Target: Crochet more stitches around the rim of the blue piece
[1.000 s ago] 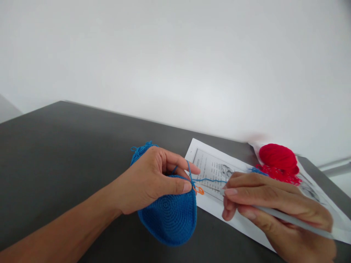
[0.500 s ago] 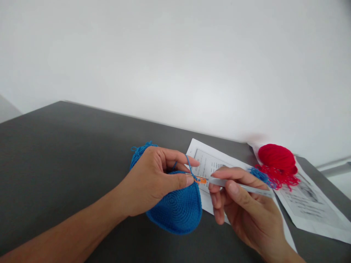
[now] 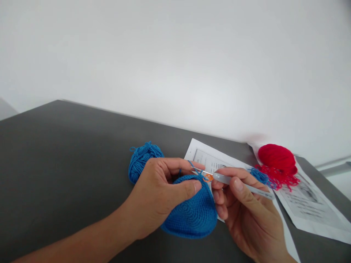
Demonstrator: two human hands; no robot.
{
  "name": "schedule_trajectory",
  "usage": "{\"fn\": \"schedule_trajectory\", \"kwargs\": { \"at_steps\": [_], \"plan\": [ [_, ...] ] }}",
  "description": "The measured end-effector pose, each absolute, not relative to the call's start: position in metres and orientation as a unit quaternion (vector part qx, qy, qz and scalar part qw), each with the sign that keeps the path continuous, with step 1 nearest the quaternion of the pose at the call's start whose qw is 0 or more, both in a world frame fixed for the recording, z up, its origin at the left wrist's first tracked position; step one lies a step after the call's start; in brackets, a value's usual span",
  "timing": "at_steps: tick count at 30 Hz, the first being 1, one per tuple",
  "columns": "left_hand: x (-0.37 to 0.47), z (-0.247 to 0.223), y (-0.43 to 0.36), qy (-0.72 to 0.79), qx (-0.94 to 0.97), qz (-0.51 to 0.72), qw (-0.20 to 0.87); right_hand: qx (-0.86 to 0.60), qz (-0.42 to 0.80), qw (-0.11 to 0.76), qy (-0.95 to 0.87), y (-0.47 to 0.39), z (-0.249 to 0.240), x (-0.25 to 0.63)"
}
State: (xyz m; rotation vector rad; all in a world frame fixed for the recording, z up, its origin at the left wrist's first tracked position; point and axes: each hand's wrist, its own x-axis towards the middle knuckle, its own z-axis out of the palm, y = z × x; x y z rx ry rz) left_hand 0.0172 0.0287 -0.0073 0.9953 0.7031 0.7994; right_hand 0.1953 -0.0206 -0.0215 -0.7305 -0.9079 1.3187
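Note:
A round blue crocheted piece (image 3: 192, 215) hangs from my left hand (image 3: 164, 193), its top edge pinched between thumb and fingers. Blue yarn runs over my left index finger. My right hand (image 3: 249, 208) grips a crochet hook (image 3: 230, 180) by its pale grey handle. The hook's thin metal shaft points left, with blue yarn across it near the piece's top edge. An orange stitch marker (image 3: 208, 177) hangs at that edge, beside the front end of the handle. My left hand partly covers a ball of blue yarn (image 3: 144, 159) behind it.
Printed sheets (image 3: 203, 148) lie on the dark grey table (image 3: 68, 153), partly under my hands. At the right, a red yarn ball (image 3: 276, 159) rests on another sheet (image 3: 304, 208), beside loose red strands and a small blue bundle (image 3: 259, 176). A white wall (image 3: 164, 58) stands behind.
My left hand and the blue piece have moved right and slightly down, closer to my right hand. More of the blue yarn ball shows. The hook has shifted slightly right.

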Motion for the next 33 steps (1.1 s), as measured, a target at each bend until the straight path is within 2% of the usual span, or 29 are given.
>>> {"fn": "schedule_trajectory", "kwargs": {
  "at_steps": [12,33],
  "plan": [
    [0.016,-0.006,0.027,0.372,0.448,0.364,0.727,-0.314,0.578,0.598,-0.458,-0.02,-0.024,0.208],
    [0.016,-0.007,0.028,0.396,0.486,0.346,0.698,-0.352,0.425,0.538,-0.638,-0.022,-0.016,0.237]
  ]
}}
